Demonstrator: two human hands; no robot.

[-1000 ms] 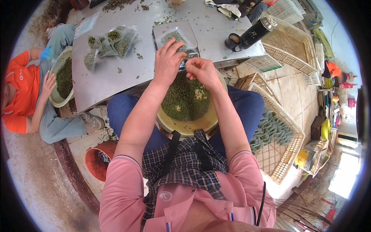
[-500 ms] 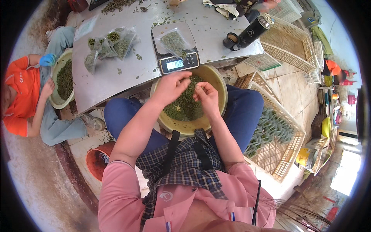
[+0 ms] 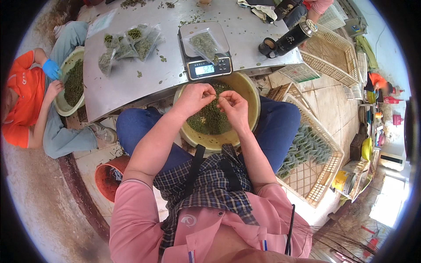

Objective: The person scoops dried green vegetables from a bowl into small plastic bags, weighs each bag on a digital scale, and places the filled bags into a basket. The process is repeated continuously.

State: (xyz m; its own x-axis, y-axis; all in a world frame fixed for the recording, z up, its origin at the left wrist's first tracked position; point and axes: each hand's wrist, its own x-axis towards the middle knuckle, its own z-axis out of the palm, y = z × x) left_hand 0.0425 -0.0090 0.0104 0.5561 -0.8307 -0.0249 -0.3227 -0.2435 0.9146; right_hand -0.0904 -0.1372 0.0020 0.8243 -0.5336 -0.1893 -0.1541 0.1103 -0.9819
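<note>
A yellow basin (image 3: pixel 254 100) sits between my knees, holding a heap of small green pieces (image 3: pixel 209 122). Above it, my left hand (image 3: pixel 194 100) is closed in a pinch, palm down. The fingertips of my right hand (image 3: pixel 234 107) are also pinched, close to the left ones. Whatever lies between the fingers is too small to make out. Just beyond the hands, a digital scale (image 3: pixel 209 69) stands at the table's edge. On its plate lies a clear plastic bag (image 3: pixel 203 43) with green pieces inside.
Several filled clear bags (image 3: pixel 144 46) lie on the metal table (image 3: pixel 131 92). A black thermos (image 3: pixel 293 39) stands at the right. A crate (image 3: pixel 313 184) of packed bags is by my right knee, an orange bucket (image 3: pixel 105 179) at left. A blue-gloved co-worker (image 3: pixel 22 94) handles another basin (image 3: pixel 65 107).
My hands have come closer together, fingertips nearly meeting over the basin. The scale's display reads differently. At the far right, another person's arm has come further into view. The whole view has shifted slightly.
</note>
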